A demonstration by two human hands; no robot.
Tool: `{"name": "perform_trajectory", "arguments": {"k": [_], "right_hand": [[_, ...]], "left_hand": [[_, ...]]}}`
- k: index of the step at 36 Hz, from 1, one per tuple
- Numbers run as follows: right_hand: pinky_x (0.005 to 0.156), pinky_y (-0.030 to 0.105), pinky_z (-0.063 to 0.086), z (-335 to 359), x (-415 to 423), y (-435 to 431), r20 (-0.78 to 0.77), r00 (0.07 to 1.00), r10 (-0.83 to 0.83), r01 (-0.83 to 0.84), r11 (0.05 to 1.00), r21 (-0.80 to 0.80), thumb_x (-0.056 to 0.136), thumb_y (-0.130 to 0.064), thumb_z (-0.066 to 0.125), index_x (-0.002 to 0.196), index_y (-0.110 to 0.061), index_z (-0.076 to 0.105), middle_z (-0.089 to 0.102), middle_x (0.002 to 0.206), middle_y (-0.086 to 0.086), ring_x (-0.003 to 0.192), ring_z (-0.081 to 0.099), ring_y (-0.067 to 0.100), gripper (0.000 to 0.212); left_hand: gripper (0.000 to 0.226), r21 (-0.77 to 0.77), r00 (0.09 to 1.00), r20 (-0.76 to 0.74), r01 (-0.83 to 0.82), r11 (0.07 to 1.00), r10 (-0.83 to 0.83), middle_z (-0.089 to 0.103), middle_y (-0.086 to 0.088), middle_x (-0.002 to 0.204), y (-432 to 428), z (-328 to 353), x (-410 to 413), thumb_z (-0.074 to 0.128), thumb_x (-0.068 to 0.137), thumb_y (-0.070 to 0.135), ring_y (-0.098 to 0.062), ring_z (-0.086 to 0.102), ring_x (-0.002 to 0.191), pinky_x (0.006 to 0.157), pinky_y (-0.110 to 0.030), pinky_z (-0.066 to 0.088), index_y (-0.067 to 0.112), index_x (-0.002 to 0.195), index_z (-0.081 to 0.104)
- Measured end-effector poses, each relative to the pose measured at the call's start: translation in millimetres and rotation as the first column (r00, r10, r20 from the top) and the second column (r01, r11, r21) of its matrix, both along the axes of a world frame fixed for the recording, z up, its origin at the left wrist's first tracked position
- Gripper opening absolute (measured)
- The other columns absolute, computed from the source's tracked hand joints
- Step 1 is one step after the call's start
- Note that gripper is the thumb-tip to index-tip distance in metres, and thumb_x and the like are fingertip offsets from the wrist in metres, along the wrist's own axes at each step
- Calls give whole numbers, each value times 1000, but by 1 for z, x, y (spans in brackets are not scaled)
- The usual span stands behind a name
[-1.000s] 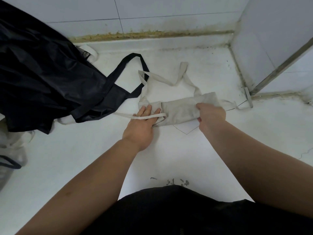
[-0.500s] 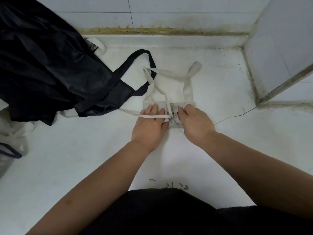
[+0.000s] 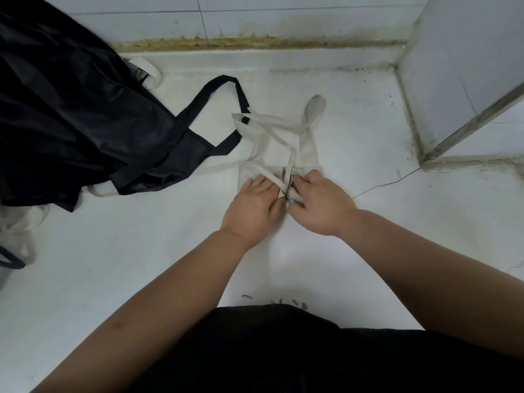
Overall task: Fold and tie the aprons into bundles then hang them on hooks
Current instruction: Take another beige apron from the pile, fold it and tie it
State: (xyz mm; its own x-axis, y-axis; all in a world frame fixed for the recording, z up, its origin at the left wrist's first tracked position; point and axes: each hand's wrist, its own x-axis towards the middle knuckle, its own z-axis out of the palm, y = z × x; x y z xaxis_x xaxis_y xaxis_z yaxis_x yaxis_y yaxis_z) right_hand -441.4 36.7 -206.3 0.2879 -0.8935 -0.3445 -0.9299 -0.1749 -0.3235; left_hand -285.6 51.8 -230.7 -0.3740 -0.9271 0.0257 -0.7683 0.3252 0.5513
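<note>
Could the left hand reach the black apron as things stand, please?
Probably yes: the black apron lies close beside the left hand, with little but bare floor between them, though that hand is pressing the beige apron.

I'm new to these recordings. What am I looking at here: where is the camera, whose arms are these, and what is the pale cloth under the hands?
There is no machine here. A person works with bare hands, and the single picture comes from a wide-angle camera worn on the head, looking down along both arms. The left hand lies flat, pressing a folded beige apron onto the white surface. The right hand curls its fingers onto the same apron where its straps cross. The apron's neck loop lies spread out beyond the hands. A black apron lies heaped to the left. The dark shape at the bottom is the person's clothing. No hooks are in view.
</note>
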Motion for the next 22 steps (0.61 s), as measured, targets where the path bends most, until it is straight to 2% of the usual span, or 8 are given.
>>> {"name": "perform_trajectory", "arguments": {"k": [2,3,5,9,12,15,18,22], "right_hand": [[75,27,38,7,6,-2,181,980,-78,75,997,22,88,-32,48,98,-21,56,48,96,0,90,48,21,17],[67,23,35,11,9,-3,296,947,-125,120,992,34,87,-26,49,78,-22,51,47,82,-4,81,46,18,10],[54,16,31,14,13,-6,449,864,-227,197,974,114,88,-14,47,63,-18,43,43,65,-6,66,42,13,26],[55,23,30,14,14,-13,512,758,-404,286,911,297,93,-12,44,58,-12,45,42,54,-3,55,37,11,35],[53,21,33,12,13,-16,496,741,-454,289,881,375,94,-25,51,59,-12,48,44,52,-2,51,40,10,38],[57,20,35,8,13,-19,506,694,-513,292,842,453,95,-25,53,65,-11,52,44,50,-4,47,40,7,33],[59,27,33,5,14,-17,588,500,-636,322,767,555,96,-22,53,73,-11,51,40,58,1,53,36,12,25],[54,16,38,8,17,-13,658,398,-639,300,769,565,97,-22,51,80,-11,59,55,68,0,49,46,2,22]], "left_hand": [[42,8,998,-64,-6,1000,7,68,-14,113,0,3,2,42,92,30,-23,52,112,97,-20,26,1,97,71],[37,37,994,-104,-29,999,33,65,-12,114,0,6,4,46,94,28,-23,54,110,95,-16,28,1,98,71],[25,101,973,-204,-89,991,108,60,-10,112,0,8,6,54,95,21,-19,54,101,87,-16,36,2,94,71],[17,188,905,-315,-237,953,287,55,7,88,2,12,3,63,90,15,-1,52,82,73,-8,35,12,75,70],[31,281,875,-357,-235,931,328,54,7,68,-1,16,4,63,90,16,-6,50,72,66,-18,36,19,60,61],[22,430,782,-439,-250,868,443,56,-5,67,-3,26,3,64,88,15,-9,48,66,64,-23,38,9,67,66],[19,608,614,-495,-261,750,615,59,7,66,-9,34,2,64,88,14,-5,52,67,67,-19,42,14,70,68],[19,726,546,-497,-164,668,674,67,7,73,-22,41,8,61,90,14,-7,60,73,79,-25,49,18,71,65]]}}
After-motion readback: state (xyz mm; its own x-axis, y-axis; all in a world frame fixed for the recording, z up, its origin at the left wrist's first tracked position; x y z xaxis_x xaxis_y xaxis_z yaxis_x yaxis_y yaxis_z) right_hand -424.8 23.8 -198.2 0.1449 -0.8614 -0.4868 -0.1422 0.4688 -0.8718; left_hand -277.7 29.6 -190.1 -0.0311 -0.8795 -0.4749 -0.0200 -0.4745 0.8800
